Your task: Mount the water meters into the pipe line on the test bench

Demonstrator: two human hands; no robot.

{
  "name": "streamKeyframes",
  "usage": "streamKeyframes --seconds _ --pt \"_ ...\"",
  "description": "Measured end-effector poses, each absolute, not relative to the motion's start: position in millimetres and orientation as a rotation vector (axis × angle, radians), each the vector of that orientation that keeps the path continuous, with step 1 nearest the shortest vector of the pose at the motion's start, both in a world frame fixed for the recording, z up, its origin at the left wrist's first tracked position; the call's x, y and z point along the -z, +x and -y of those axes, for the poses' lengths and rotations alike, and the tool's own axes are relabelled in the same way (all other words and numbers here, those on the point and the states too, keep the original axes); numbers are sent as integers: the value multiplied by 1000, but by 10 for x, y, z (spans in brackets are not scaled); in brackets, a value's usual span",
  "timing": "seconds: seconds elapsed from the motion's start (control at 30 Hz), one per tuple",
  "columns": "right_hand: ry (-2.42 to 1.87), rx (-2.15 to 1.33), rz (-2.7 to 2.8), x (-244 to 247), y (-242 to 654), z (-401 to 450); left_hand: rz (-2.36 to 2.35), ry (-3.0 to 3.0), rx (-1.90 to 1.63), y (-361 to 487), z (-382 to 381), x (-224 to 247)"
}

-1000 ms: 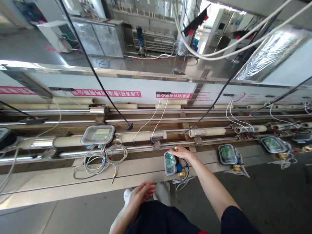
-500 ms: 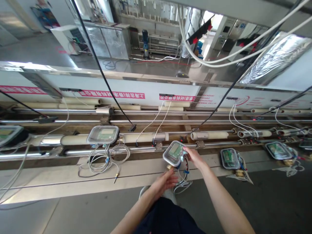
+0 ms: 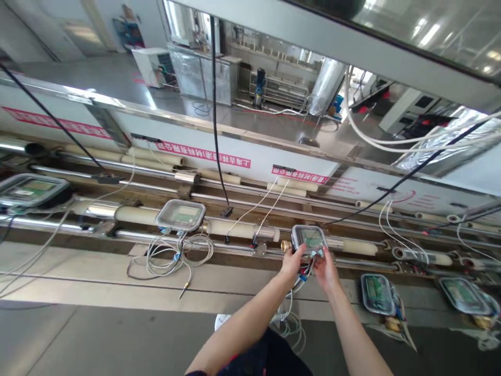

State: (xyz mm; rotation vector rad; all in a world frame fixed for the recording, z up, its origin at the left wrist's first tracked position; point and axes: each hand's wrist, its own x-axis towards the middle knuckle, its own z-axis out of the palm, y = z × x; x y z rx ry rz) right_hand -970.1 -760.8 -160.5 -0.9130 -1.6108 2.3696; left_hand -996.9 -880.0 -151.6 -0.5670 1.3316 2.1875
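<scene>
Both my hands hold a meter [image 3: 312, 238], a clear-lidded box with a green circuit board inside, a brass threaded end [image 3: 286, 245] on its left side and wires [image 3: 301, 277] hanging below. My left hand [image 3: 291, 263] grips its lower left, thumb on the front edge. Around its lower right corner my right hand [image 3: 325, 269] is closed; some of its fingers are hidden behind the box. The meter is over the gap in the rail line, between a cream pipe [image 3: 238, 228] on the left and another cream pipe [image 3: 358, 246] on the right.
Another meter [image 3: 180, 215] sits in the line at left, its coiled cables [image 3: 166, 256] on the ledge. Further meters lie right, one [image 3: 378, 294] nearest. Steel rails [image 3: 219, 245] run across. A black cable [image 3: 214, 104] hangs down in front of the low white panel [image 3: 219, 141].
The meter has moved up and right from the ledge to the pipe gap and turned level, its brass end now facing left. My left hand has closed on it. The camera view has shifted.
</scene>
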Motion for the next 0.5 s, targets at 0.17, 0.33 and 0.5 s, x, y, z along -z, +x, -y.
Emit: streamKeyframes --seconds 0.17,0.33,0.5 --pt "-773 -2509 1579 1740 -9881 7550 -1378 -597 -2307 -10227 8685 1553" --pt "-652 -2611 1685 1939 -9970 7571 -1382 -681 -2421 -10288 8668 1722" --pt "-492 -2588 1955 2084 -10010 7574 -1357 -719 -2496 -10252 8670 1832"
